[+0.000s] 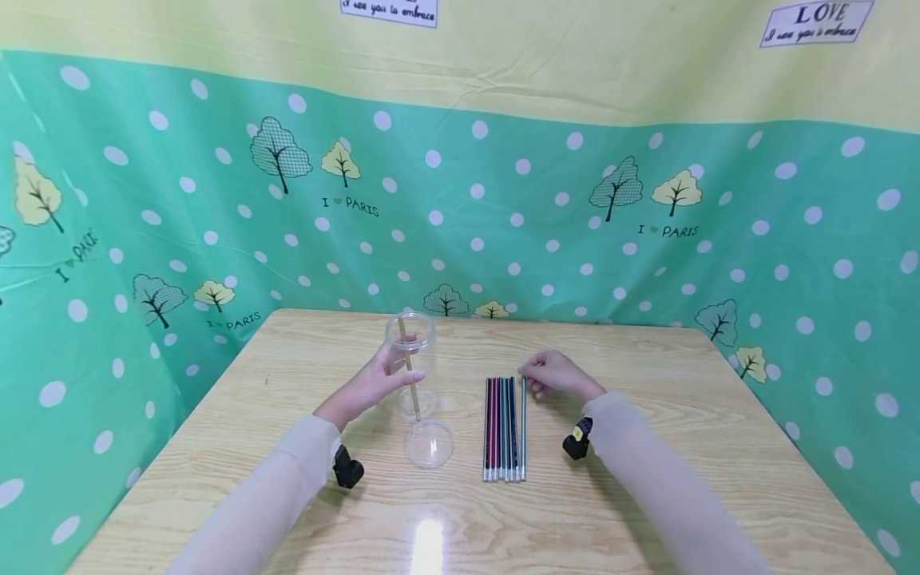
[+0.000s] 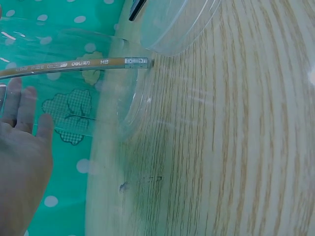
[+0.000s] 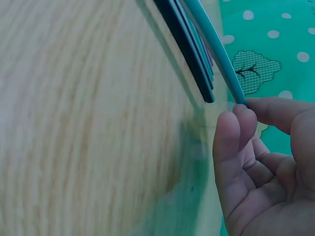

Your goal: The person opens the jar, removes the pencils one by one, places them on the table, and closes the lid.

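Note:
My left hand [image 1: 379, 385] grips a clear jar [image 1: 427, 363] from its left side, thumb in front and fingers behind. The jar stands upright and uncovered on the table. Inside it leans one tan pencil [image 1: 413, 391]; the left wrist view shows the HB print and silver end of this pencil [image 2: 98, 64] through the jar wall. My right hand [image 1: 557, 374] pinches the far tip of a blue-green pencil [image 1: 523, 435] between thumb and fingertips. In the right wrist view that pencil [image 3: 216, 46] slants beside the other pencils [image 3: 189, 51].
A row of dark, red and blue-green pencils [image 1: 500, 431] lies side by side, silver ends toward me. A clear round lid [image 1: 429, 445] lies flat just in front of the jar. Behind the wooden table [image 1: 647, 495] hangs a green dotted cloth [image 1: 496, 192].

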Action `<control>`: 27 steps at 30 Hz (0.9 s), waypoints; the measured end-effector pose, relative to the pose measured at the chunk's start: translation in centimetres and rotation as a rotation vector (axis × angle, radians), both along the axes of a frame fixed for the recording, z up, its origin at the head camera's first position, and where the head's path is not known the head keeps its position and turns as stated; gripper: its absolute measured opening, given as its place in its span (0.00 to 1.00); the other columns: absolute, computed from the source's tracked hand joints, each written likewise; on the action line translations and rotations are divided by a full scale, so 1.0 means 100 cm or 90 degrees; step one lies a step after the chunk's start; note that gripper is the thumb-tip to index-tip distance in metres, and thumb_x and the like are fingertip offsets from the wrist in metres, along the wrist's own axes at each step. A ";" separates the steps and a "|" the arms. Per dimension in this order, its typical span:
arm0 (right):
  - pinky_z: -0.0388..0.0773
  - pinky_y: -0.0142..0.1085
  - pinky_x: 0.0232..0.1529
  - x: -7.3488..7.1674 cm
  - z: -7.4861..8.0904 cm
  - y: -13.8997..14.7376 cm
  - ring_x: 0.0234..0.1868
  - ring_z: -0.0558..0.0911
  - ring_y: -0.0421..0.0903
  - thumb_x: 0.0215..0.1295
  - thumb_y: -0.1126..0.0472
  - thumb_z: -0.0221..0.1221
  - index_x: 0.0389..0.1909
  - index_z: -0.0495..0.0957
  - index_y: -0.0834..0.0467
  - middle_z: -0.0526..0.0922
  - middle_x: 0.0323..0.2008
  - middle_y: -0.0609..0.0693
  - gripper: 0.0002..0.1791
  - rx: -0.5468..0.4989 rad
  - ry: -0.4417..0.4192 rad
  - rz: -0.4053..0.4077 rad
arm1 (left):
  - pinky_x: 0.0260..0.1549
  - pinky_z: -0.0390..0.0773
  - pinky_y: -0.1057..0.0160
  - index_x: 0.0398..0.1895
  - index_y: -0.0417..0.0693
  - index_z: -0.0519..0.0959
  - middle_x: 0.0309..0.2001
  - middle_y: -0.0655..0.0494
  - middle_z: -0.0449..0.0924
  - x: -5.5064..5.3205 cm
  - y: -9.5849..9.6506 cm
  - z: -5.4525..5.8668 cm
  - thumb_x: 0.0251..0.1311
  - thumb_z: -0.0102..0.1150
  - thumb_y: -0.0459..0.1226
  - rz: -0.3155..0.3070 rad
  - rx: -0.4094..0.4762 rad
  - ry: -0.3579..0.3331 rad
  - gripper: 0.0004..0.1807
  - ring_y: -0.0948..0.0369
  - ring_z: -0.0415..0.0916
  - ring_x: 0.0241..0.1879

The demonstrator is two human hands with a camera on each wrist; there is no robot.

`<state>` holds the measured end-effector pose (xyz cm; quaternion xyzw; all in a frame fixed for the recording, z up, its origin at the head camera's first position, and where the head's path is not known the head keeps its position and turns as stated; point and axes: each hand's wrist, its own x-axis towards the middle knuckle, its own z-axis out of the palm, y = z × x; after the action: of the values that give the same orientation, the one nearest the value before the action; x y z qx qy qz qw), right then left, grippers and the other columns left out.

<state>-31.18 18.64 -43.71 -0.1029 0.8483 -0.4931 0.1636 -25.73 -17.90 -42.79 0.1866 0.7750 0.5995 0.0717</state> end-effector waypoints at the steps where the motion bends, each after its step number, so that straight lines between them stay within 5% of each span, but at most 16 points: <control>1: 0.84 0.35 0.33 0.000 -0.001 0.000 0.28 0.78 0.44 0.72 0.60 0.59 0.45 0.77 0.69 0.78 0.29 0.53 0.13 -0.002 -0.003 0.002 | 0.68 0.50 0.33 0.77 0.65 0.53 0.77 0.48 0.53 0.000 0.000 0.000 0.65 0.66 0.46 -0.001 0.001 0.001 0.42 0.40 0.46 0.75; 21: 0.84 0.34 0.28 -0.003 -0.016 -0.014 0.23 0.80 0.43 0.71 0.63 0.60 0.44 0.79 0.68 0.81 0.29 0.56 0.10 0.032 -0.010 -0.050 | 0.68 0.49 0.33 0.78 0.62 0.51 0.78 0.44 0.49 -0.001 0.001 0.001 0.66 0.65 0.44 -0.023 0.009 0.009 0.42 0.40 0.45 0.76; 27: 0.84 0.35 0.28 -0.003 -0.018 -0.016 0.24 0.80 0.43 0.71 0.63 0.60 0.44 0.78 0.67 0.82 0.29 0.56 0.09 0.030 -0.005 -0.058 | 0.68 0.50 0.33 0.78 0.64 0.52 0.78 0.48 0.52 0.000 0.000 0.001 0.65 0.66 0.45 -0.003 0.000 -0.001 0.44 0.40 0.46 0.75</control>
<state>-31.44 17.05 -45.50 -0.0586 0.8629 -0.4801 0.1467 -25.77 -17.88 -42.71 0.1883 0.7745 0.5995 0.0735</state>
